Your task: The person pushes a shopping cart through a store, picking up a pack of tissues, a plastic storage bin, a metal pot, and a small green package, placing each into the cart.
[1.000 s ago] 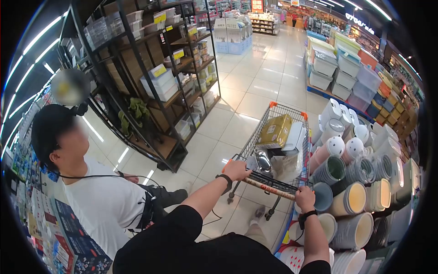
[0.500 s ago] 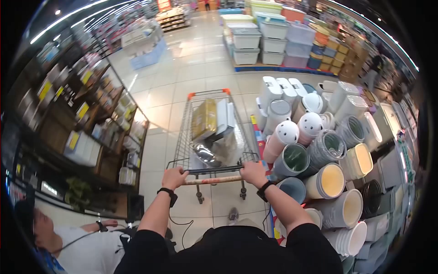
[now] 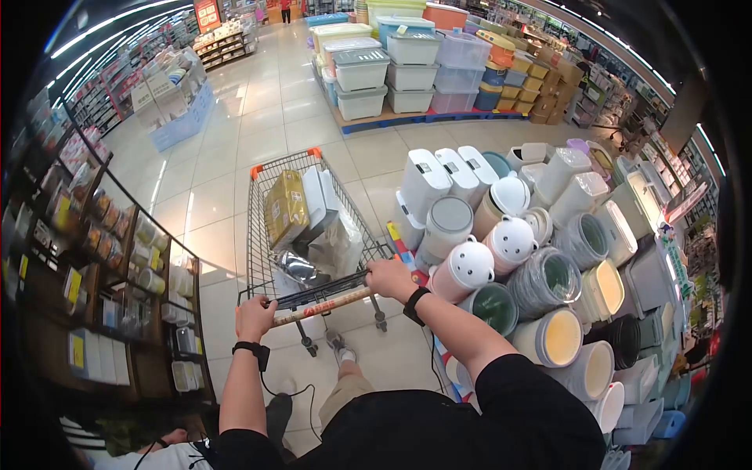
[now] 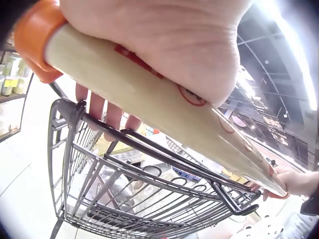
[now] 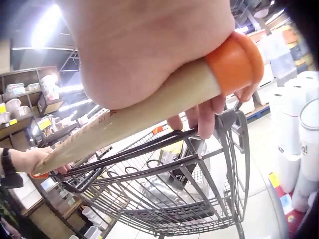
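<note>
Pale, smooth material sheathes the handle [image 3: 325, 304] along the near edge of the cart [image 3: 258, 227], which stands on the tiled floor [image 3: 219, 176] left of the stacked bins [image 3: 470, 266]. Our left grip [image 3: 254, 318] is wrapped round the handle at the near left corner, our right grip [image 3: 392, 280] likewise at the near right corner.

We judge the handle stiff and a little slippery, so palms laid over the top, just inside the orange collars [image 5: 232, 64], seem the surest hold. With this load, the cart should feel moderately heavy, yet roll easily. By its left edge the gold package [image 3: 287, 207] looks firm; towards its right edge the clear bag [image 3: 338, 247] looks soft; the shiny item [image 3: 296, 266] near the handle might dent or scratch.

Our palms cover part of the printing on the handle, and our thumbs are hard to make out in the wrist views. Goods hide much of the cart's bottom; what the shiny item is, we cannot tell.
</note>
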Motion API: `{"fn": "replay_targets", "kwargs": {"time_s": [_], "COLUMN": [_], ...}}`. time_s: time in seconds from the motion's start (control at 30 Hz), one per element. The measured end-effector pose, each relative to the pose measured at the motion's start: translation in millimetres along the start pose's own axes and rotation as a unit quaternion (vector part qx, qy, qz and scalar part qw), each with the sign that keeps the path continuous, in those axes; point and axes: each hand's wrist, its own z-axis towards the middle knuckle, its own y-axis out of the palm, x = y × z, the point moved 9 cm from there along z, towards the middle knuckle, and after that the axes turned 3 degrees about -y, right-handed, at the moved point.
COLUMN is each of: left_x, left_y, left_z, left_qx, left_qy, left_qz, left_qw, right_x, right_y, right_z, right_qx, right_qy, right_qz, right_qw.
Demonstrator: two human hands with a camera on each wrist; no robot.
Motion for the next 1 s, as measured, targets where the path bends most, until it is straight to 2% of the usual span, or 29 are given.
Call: {"fn": "replay_targets", "kwargs": {"time_s": [0.13, 0.47, 0.5, 0.53, 0.6, 0.7, 0.77, 0.8, 0.9, 0.93, 0.97, 1.0], "left_x": [18, 43, 44, 50, 50, 49, 66, 70, 83, 92, 88, 85], "left_y": [-14, -24, -24, -24, -17, -7, -1, -9, -6, -14, 5, 10], "left_z": [67, 241, 258, 272, 307, 363, 392, 403, 455, 465, 488, 509], "left_qx": [0.014, -0.02, -0.019, -0.048, -0.106, -0.136, -0.185, -0.195, -0.202, -0.206, -0.219, -0.212], "left_qy": [0.014, 0.046, 0.045, 0.047, 0.049, 0.051, 0.087, 0.033, 0.062, 0.06, 0.145, 0.135], "left_qz": [0.014, 0.051, 0.055, 0.053, 0.071, 0.107, 0.104, 0.084, 0.09, 0.097, 0.125, 0.123], "left_qw": [1.0, 0.997, 0.997, 0.996, 0.991, 0.984, 0.973, 0.977, 0.973, 0.972, 0.957, 0.96], "right_x": [11, 50, 56, 56, 65, 77, 87, 91, 107, 110, 110, 114], "right_y": [-7, -5, -8, -8, 3, 2, -6, -8, -10, -14, -20, -22], "right_z": [65, 228, 243, 257, 293, 341, 368, 382, 436, 453, 469, 485], "right_qx": [-0.01, -0.005, -0.021, -0.038, -0.04, -0.071, -0.094, -0.098, -0.034, -0.042, -0.051, -0.038], "right_qy": [0.01, 0.034, 0.06, 0.08, 0.041, 0.042, 0.066, 0.057, 0.023, 0.018, 0.008, 0.0], "right_qz": [0.005, -0.006, 0.005, 0.017, -0.004, -0.012, -0.001, -0.002, 0.001, -0.004, -0.009, -0.002], "right_qw": [1.0, 0.999, 0.998, 0.996, 0.998, 0.996, 0.993, 0.994, 0.999, 0.999, 0.999, 0.999]}}
